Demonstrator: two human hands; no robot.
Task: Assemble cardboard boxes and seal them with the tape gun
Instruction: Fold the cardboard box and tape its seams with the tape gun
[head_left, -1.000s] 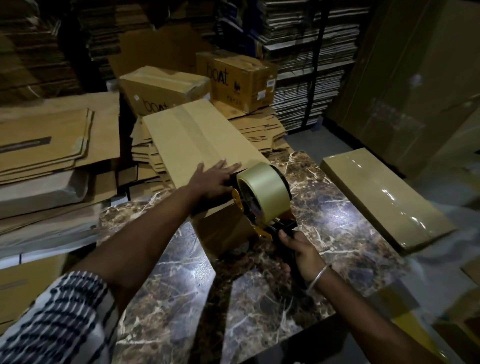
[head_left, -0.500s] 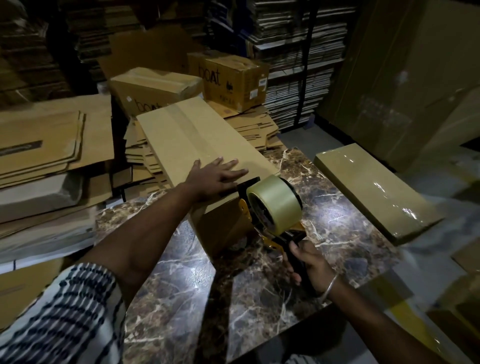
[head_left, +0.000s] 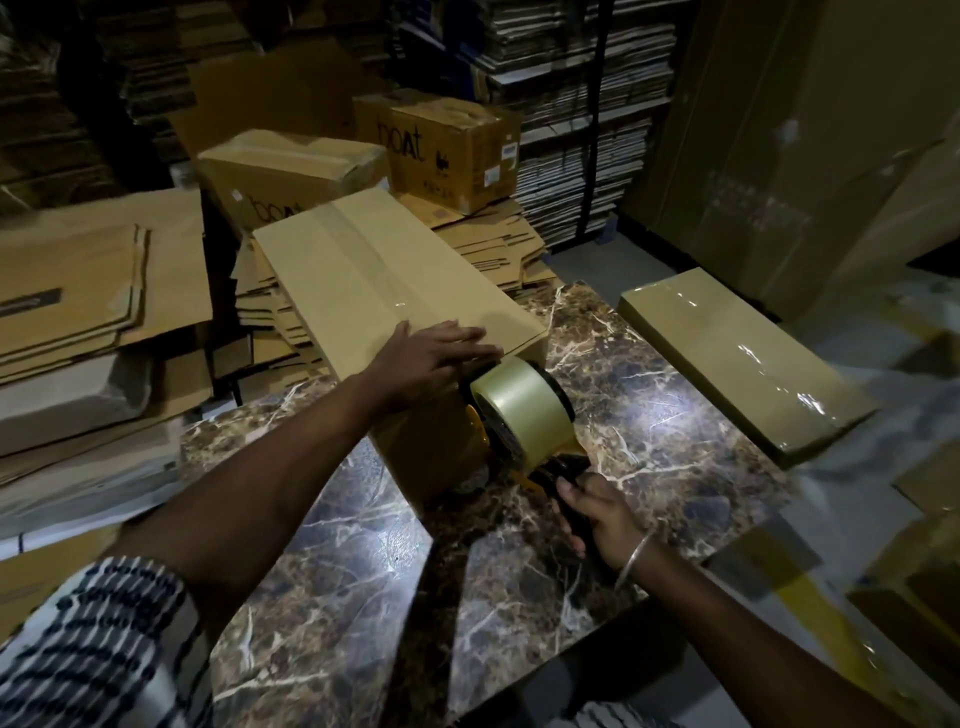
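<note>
A long brown cardboard box (head_left: 374, 270) lies on the marble table (head_left: 363, 597), its near end toward me, with a strip of clear tape running along its top seam. My left hand (head_left: 431, 358) presses flat on the top of the box at the near end, fingers straight. My right hand (head_left: 592, 512) grips the black handle of the yellow tape gun (head_left: 519, 410). The gun carries a big roll of clear tape and sits against the box's near end face, just below the top edge.
A flat plastic-wrapped bundle (head_left: 737, 358) lies on the table's right side. Two "boat" printed boxes (head_left: 447, 150) stand behind the long box. Stacks of flattened cardboard (head_left: 93, 291) fill the left. Shelves of folded cartons (head_left: 582, 119) line the back wall.
The tape gun has slid off the top of the box and down over its near end. My right hand followed it down toward me. My left hand stayed flat on the box top.
</note>
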